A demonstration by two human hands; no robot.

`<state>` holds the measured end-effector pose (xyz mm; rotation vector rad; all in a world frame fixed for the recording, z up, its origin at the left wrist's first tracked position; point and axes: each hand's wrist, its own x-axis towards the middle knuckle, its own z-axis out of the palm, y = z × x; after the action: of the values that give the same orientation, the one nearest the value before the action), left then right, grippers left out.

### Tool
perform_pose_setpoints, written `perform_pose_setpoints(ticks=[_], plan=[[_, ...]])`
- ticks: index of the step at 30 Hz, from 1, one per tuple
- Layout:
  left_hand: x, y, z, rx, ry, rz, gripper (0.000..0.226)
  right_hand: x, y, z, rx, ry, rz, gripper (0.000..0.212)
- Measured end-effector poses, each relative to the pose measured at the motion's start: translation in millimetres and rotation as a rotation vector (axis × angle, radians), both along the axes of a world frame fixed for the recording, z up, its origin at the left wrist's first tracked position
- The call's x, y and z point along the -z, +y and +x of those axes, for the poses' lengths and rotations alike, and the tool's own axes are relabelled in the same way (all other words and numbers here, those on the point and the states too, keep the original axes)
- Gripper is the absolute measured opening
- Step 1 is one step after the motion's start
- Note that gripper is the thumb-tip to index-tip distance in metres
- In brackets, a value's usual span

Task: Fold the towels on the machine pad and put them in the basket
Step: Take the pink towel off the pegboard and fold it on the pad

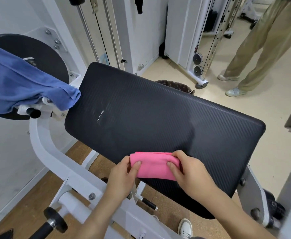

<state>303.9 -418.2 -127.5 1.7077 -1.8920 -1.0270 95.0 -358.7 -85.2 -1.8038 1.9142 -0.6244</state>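
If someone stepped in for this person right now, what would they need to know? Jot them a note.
Left hand grips the left end of the folded pink towel, right hand the right end.
It sits at the near edge of the machine pad.
Blue towel hangs unfolded over the machine, left.
Basket: behind the pad, mostly hidden.
To do: basket the pink towel, then fold and basket the blue.

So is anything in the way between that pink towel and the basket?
Only the black pad itself. The left hand and right hand grip the pink towel at its near edge, and the basket peeks out behind its far edge. The blue towel hangs well to the left.
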Motion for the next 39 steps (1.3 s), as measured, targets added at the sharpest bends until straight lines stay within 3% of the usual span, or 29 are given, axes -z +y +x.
perform_pose_setpoints(ticks=[9, 12, 14, 16, 19, 23, 29, 33, 35, 37, 39], plan=[[-6, -3, -18, -0.104, -0.1, -0.157, 0.023, -2, -5, 7, 0.187, 0.12, -0.132, 0.021], [-7, -1, -20, -0.099, -0.24, -0.479, 0.022, 4, -5, 4, 0.096, 0.33, -0.338, 0.026], [-7, 1, -23, 0.074, -0.287, -0.748, 0.018, 9, -5, 6, -0.017, 0.441, -0.423, 0.022], [-3, 3, -23, 0.311, -0.248, -0.875, 0.022, 12, -4, 5, -0.123, 0.501, -0.446, 0.017], [8, 5, -14, 0.467, -0.209, -0.821, 0.029, 16, 1, -2, -0.23, 0.546, -0.4, 0.026], [15, 11, -5, 0.56, -0.327, -0.703, 0.058, 13, 12, -5, -0.267, 0.579, -0.33, 0.031], [9, 1, -19, 0.494, -0.327, -0.761, 0.055, 5, 9, -1, -0.257, 0.644, -0.283, 0.029], [-13, -11, -31, 0.45, -0.352, -0.648, 0.047, -13, -14, 0, -0.152, 0.464, -0.033, 0.03], [-38, -18, -36, 0.36, -0.296, -0.419, 0.033, -29, -28, -7, -0.03, 0.148, 0.129, 0.03], [-58, -22, -36, 0.277, -0.076, -0.074, 0.019, -49, -36, -14, 0.086, -0.303, 0.235, 0.017], [-75, -15, -36, 0.208, 0.183, 0.186, 0.023, -71, -37, -22, 0.109, -0.57, 0.245, 0.027]])
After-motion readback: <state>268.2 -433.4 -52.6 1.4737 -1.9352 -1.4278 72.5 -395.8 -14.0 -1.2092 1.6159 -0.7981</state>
